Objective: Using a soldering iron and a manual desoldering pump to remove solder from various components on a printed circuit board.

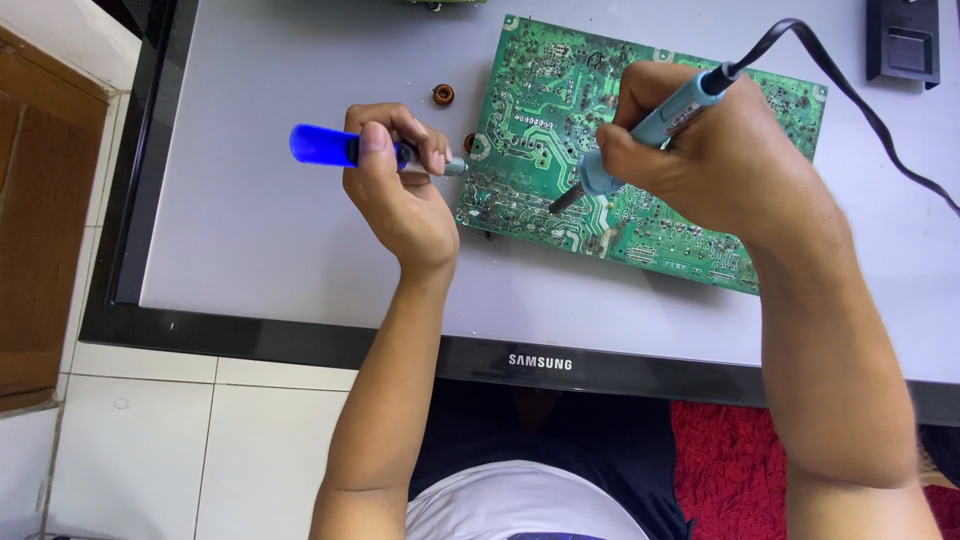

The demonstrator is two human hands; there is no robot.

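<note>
Blue plastic fills both grips: the left hand [400, 185] is clenched round a blue desoldering pump [345, 146], nozzle toward the green circuit board [640, 160]; the right hand [700, 150] pinches a soldering iron [640, 135], tip slanting down-left onto the board's solder side; a joint looks under heat; sucking it clear calls for the nozzle close by; the pump's long axis runs left-right across the grey panel [280, 240].
</note>
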